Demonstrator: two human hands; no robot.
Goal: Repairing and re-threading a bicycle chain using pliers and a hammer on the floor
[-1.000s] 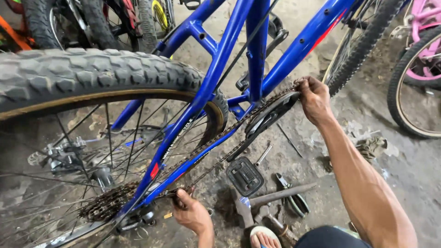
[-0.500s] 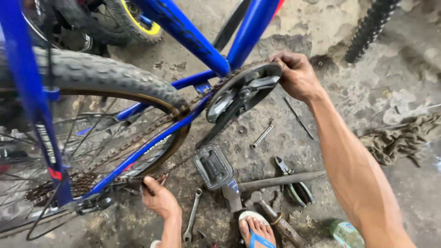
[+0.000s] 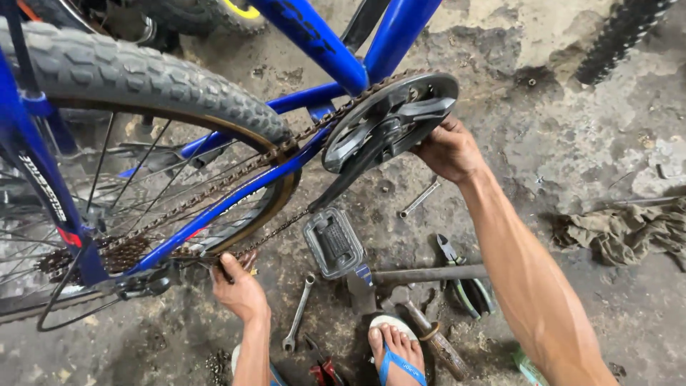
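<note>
While I look down from the head camera, the far left is filled by the knobby black rear tyre [image 3: 143, 78] of a blue steel bicycle frame [image 3: 314, 43], with the rusty sprocket cluster [image 3: 118, 251] low at the left edge. From there I follow the rusty brown chain [image 3: 214, 187]: its upper run climbs from lower left to upper right, alongside the blue chainstay, toward the crank, so its long axis lies on that diagonal. The lower run sags beneath the stay.

My left hand [image 3: 239, 289] comes up from the bottom edge, forearm nearly vertical, knuckles toward me, fingers clenched on the lower run of chain just right of the rear derailleur [image 3: 146, 282]. Just right of that hand a small silver spanner [image 3: 298, 314] lies on the concrete floor [image 3: 572, 129], and red-handled pliers [image 3: 321, 368] sit below it.

Further right, a grey block pedal [image 3: 332, 243] hangs on its dark crank arm [image 3: 350, 179], which slopes down-left from the black chainring disc [image 3: 389, 121]. A hammer [image 3: 429, 273] lies flat beside my sandalled foot [image 3: 396, 350].

My right hand [image 3: 446, 150] reaches in from the lower right, arm stretched long and straight up-left, fingers curled behind the lower right edge of the disc; I cannot tell how firmly they hold it. A second slim spanner [image 3: 419, 198] lies under that wrist, green-handled pliers [image 3: 461, 275] below, and a crumpled grey rag [image 3: 622, 232] at far right.
</note>
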